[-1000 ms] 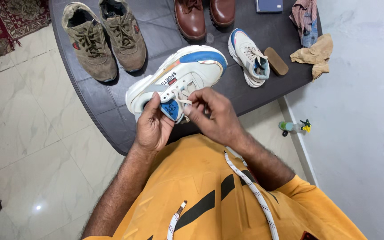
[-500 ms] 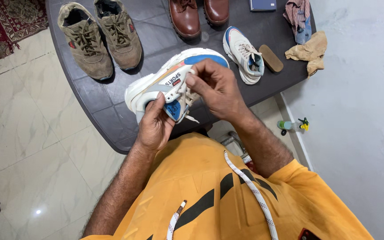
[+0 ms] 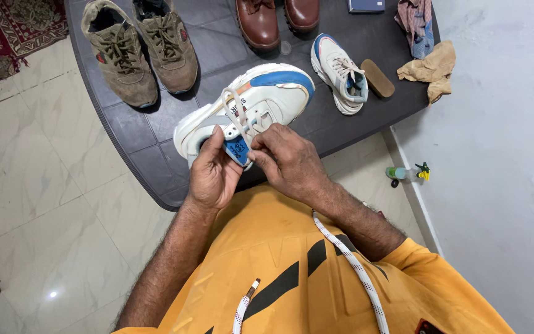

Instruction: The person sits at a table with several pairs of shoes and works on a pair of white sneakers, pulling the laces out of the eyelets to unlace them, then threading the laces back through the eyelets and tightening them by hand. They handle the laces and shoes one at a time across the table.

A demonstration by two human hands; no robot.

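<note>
Dark table point(image 3: 143, 148) carries a white sneaker point(image 3: 248, 108), toe pointing away to the right; left hand point(image 3: 212, 173) grips its heel, right hand point(image 3: 285, 162) fingers pinch the lace point(image 3: 233, 111).

The person wears a yellow-orange short-sleeved shirt point(image 3: 292, 260) with black diagonal stripes point(image 3: 298, 272) and a white speckled shoelace point(image 3: 353, 266) lying across it.

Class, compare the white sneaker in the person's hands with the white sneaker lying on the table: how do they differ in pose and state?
The held sneaker is gripped by the left hand and right hand, tipped on its side; the other sneaker lies untouched, sole down, on the table.
The held sneaker has a lace looped loose above it; the other sneaker's laces lie flat.
The held sneaker looks larger, being nearer the camera.
Both are white with blue trim.
</note>
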